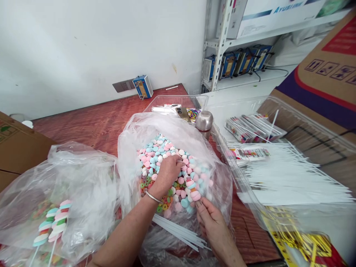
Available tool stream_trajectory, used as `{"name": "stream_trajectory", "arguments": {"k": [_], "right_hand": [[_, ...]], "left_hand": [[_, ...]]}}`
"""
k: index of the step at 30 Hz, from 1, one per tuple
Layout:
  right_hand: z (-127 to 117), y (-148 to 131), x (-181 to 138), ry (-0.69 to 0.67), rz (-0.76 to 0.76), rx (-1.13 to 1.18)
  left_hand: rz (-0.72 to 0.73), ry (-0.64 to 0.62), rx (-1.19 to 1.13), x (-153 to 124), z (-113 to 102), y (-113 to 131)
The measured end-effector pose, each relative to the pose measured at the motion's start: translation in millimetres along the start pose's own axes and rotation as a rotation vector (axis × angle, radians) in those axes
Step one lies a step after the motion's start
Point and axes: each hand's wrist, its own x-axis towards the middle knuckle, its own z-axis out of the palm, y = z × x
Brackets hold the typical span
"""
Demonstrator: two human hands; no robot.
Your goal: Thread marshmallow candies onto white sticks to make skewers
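Observation:
A clear plastic bag (pixel 133 148) in front of me is full of pastel pink, blue and white candies (pixel 158 152), with small coloured ring candies (pixel 164 204) lower down. My left hand (pixel 167 172) reaches into the pile, its fingers curled down among the candies. My right hand (pixel 210 220) sits at the bag's near edge and pinches a short stack of candies (pixel 194 193) threaded on a white stick. Loose white sticks (pixel 180 233) lie beside that hand inside the plastic.
A second bag (pixel 83 174) at the left holds finished candy skewers (pixel 54 222). A clear bin (pixel 306 215) at the right holds white sticks (pixel 292 174) and printed packets (pixel 253 128). A steel flask (pixel 204 122), cardboard boxes (pixel 16 148) and a metal shelf (pixel 219 44) surround the red wooden table (pixel 97 118).

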Motion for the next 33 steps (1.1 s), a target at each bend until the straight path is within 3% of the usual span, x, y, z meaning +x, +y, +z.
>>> {"name": "stream_trajectory", "arguments": {"k": [5,11,13,18,20,27,33], "right_hand": [[-0.5,0.8,-1.0,0.007,-0.011,-0.011],[5.5,-18.1,0.0,0.125,-0.169,-0.096],[9.0,-30.6,1.0,0.17,-0.257,-0.195],[17.1,-46.9,9.3,0.22,-0.372,-0.323],[19.8,-46.6,12.9,0.232,-0.399,-0.339],[27.0,-45.8,13.3,0.263,-0.424,-0.439],[22.1,-41.4,-17.0,0.225,-0.41,-0.652]], "left_hand": [[0.102,0.081,0.225,-12.2,7.2,-9.1],[0.171,0.128,0.075,-25.1,7.3,-12.4],[0.114,0.096,-0.103,-33.9,4.8,-7.0],[-0.13,-0.264,-0.909,-62.9,-4.1,5.0],[-0.192,-0.317,-1.088,-72.7,-6.7,4.7],[-0.254,-0.309,-1.218,-87.1,-8.7,-3.6],[-0.297,-0.081,-1.074,-82.0,-11.9,-9.7]]}}
